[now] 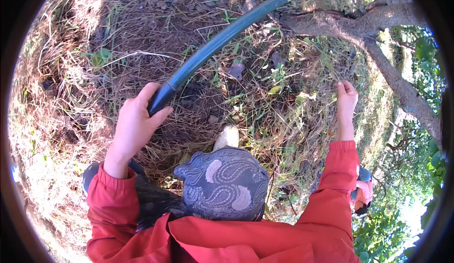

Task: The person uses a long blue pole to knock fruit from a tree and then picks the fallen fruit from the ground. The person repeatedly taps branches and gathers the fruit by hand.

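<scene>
My left hand point(136, 119) is wrapped around the black end point(161, 98) of a long green pole or tube point(220, 43). From there the pole slants away up and to the right, looking bent in this wide view. Its far tip is pale and bright, near the base of a tree limb. My right hand point(345, 94) is raised over dry grass on the right, thumb and fingers drawn together. Nothing is clearly visible between them. Below the pole, my knee in dark paisley cloth point(227, 185) juts forward, with a pale shoe tip point(227, 136) beyond it.
A thick forked tree branch point(358, 25) crosses the upper right and bends down along the right side. Dry grass and straw point(170, 53) cover the ground, with low green weeds point(278, 75). Another person point(363, 192) is at the right, near leafy bushes point(381, 234).
</scene>
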Demonstrator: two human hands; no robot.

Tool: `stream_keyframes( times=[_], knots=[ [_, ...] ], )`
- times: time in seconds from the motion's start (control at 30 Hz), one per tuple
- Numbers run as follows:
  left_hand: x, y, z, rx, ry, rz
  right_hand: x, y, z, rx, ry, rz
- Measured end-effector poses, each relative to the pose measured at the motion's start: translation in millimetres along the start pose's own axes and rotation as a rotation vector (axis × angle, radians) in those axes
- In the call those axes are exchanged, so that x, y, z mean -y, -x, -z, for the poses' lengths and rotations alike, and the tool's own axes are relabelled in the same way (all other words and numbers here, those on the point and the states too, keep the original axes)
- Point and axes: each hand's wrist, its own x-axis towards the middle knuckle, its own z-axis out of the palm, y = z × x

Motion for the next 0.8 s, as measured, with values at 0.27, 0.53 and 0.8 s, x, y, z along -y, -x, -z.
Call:
stream_keyframes(
  times=[0.27, 0.53, 0.8],
  knots=[
    [-5, 35, 42, -0.275, 0.131, -0.025, 200, -2, -77, 0.171, -0.005, 0.374],
    [4, 58, 79, -0.617, 0.306, -0.018, 376, 40, -125, 0.801, -0.083, 0.573],
    [7, 61, 80, -0.586, 0.402, -0.031, 256, -9, -148, 0.445, 0.284, 0.443]
  ],
)
